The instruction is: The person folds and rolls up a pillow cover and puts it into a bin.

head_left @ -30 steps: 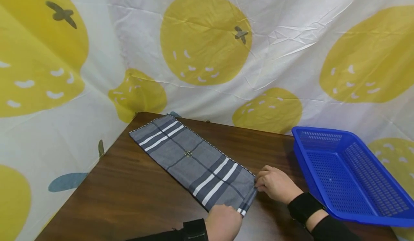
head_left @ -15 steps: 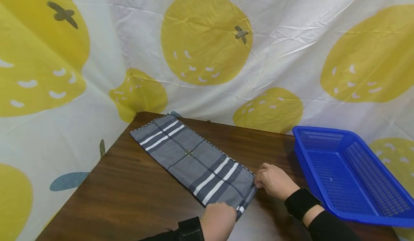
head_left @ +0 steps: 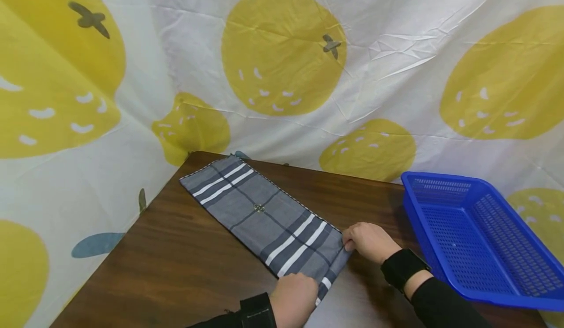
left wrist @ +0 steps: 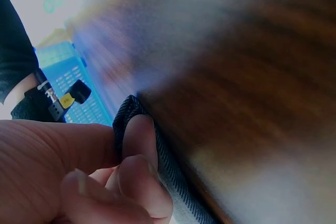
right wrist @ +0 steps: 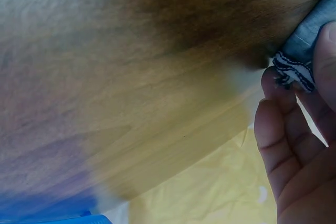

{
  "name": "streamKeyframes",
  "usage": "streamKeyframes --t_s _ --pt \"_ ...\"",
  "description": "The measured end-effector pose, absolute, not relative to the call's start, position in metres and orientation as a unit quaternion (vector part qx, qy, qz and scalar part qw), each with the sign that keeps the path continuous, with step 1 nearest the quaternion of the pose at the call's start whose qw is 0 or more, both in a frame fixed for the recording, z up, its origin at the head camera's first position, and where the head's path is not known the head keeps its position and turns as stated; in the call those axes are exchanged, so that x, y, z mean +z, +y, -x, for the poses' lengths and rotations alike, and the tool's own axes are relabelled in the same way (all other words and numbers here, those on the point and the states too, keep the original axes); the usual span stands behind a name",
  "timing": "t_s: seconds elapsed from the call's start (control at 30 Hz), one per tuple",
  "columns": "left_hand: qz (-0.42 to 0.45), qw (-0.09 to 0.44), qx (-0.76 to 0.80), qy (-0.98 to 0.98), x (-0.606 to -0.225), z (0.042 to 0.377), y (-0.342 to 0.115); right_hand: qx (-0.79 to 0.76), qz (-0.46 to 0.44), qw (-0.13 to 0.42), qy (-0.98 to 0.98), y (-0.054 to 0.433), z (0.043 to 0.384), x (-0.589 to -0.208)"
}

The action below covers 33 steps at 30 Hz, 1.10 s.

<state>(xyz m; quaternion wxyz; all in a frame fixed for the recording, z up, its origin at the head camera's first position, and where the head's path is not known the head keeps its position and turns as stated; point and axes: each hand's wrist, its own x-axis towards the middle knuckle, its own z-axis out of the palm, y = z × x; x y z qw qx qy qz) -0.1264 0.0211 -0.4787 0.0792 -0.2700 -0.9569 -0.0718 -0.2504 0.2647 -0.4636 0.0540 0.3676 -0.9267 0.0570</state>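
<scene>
A grey checked cloth (head_left: 282,210) with white and dark stripes lies in a long folded strip, running diagonally across the wooden table. Its near end is turned over into a narrow fold. My left hand (head_left: 294,296) pinches that end at the near corner; in the left wrist view the thumb and fingers (left wrist: 140,137) grip the cloth's edge. At the opposite corner of the same end, my right hand (head_left: 372,240) pinches the fold. The right wrist view shows its fingers (right wrist: 270,124) at the hemmed black-and-white corner. Parts of the cloth under both hands are hidden.
A blue plastic basket (head_left: 462,240) with perforated sides stands to the right, close to my right forearm. The brown table (head_left: 176,259) meets a hanging white sheet (head_left: 379,5) printed with yellow fruit at the back and left.
Both hands have shifted slightly left along the cloth, bringing its near end over with them. The turned-over strip looks wider than before. The basket has not moved.
</scene>
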Motion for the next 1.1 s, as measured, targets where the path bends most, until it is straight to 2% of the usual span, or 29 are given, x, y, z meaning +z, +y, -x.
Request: streamKeyframes --t_s 0.23,0.47,0.63,0.73,0.83,0.97,1.1 --pt "0.273 0.073 -0.076 -0.956 -0.478 0.130 0.019 0.107 -0.323 -0.012 -0.940 0.264 0.253 -0.460" --pt "0.318 0.143 -0.025 -0.937 -0.476 0.124 0.021 0.158 -0.296 -0.051 -0.941 0.272 0.256 -0.460" --pt "0.348 0.104 0.000 -0.932 -0.474 0.121 0.026 0.183 -0.269 -0.066 -0.943 0.273 0.259 -0.463" --pt "0.341 0.101 0.008 -0.935 -0.475 0.121 0.028 0.175 -0.266 -0.042 -0.947 0.272 0.257 -0.464" --pt "0.340 0.121 0.020 -0.933 -0.476 0.121 0.030 0.133 -0.289 0.026 -0.948 0.269 0.252 -0.467" --pt "0.344 0.137 0.026 -0.928 -0.477 0.119 0.032 0.065 -0.367 0.109 -0.921 0.270 0.242 -0.472" --pt "0.339 0.129 0.027 -0.932 -0.476 0.120 0.032 0.049 -0.434 0.113 -0.892 0.277 0.234 -0.472"
